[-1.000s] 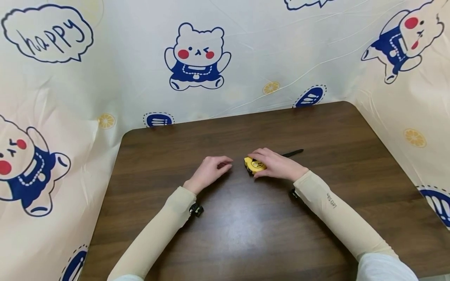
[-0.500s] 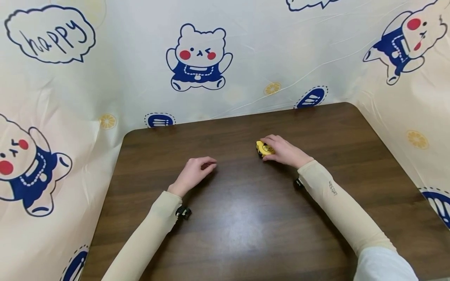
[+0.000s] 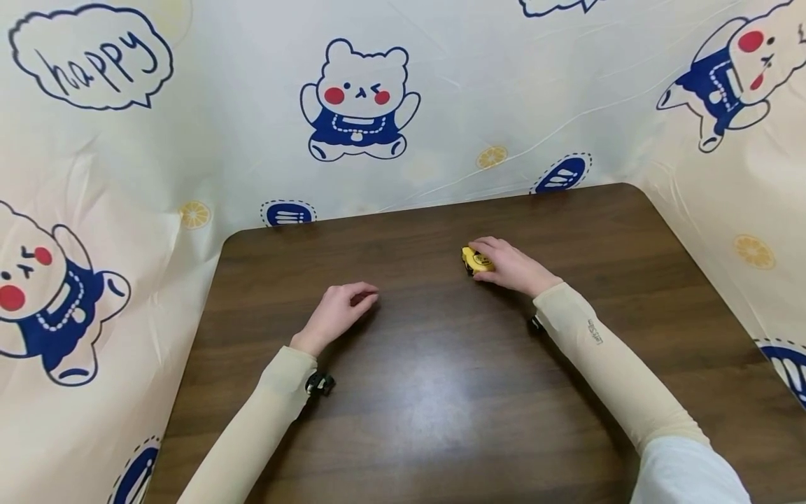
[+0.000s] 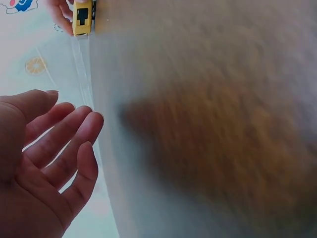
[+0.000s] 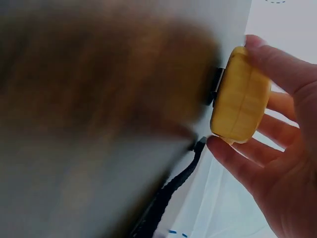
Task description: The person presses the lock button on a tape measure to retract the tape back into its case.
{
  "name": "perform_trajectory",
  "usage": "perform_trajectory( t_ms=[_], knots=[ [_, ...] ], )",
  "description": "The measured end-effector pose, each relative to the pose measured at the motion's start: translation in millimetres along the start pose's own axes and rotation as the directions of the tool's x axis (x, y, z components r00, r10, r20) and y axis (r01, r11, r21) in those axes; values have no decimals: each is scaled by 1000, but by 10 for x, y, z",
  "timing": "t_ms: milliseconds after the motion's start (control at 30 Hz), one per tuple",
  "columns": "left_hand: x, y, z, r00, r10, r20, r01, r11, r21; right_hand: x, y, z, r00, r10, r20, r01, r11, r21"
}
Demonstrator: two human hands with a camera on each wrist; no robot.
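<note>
A yellow and black tape measure (image 3: 474,260) is in my right hand (image 3: 513,267), toward the back of the table right of centre. In the right wrist view the thumb grips the upper end of its yellow case (image 5: 242,96), and a fingertip lies at the lower end. A black strap (image 5: 171,191) trails from beside the case; in the head view my hand hides it. My left hand (image 3: 334,313) is left of the table's middle, holding nothing, its fingers loosely bent. Its palm and spread fingers (image 4: 64,139) show in the left wrist view.
A dark brown wooden table (image 3: 409,392) with rounded back corners spreads under both hands. Printed cloth (image 3: 441,91) with cartoon bears hangs behind it and on both sides. A small black wrist camera (image 3: 320,383) sits on the left sleeve.
My right hand has carried the tape measure farther back and slightly right, and its black strap has gone out of sight in the head view. My left hand has drawn away to the left.
</note>
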State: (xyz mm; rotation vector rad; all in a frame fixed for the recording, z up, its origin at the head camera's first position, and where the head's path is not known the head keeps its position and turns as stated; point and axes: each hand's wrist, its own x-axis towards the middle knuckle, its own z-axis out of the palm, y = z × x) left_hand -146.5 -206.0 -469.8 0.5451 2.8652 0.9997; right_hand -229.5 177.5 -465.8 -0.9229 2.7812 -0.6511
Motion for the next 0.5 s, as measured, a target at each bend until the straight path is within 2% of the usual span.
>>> perform_trajectory(
  t_ms=[233, 400, 500],
  knots=[
    [-165, -39, -45, 1000, -10, -15, 11, 999, 40, -248, -44, -11, 995, 20, -102, -19, 1000, 9],
    [-332, -67, -128, 994, -8, -106, 18, 995, 95, -496, -86, -34, 984, 0, -179, -2, 1000, -13],
    [-421, -86, -174, 987, -15, -159, 36, 991, 132, -643, -103, -42, 970, -13, -242, 5, 999, -33]
  ],
)
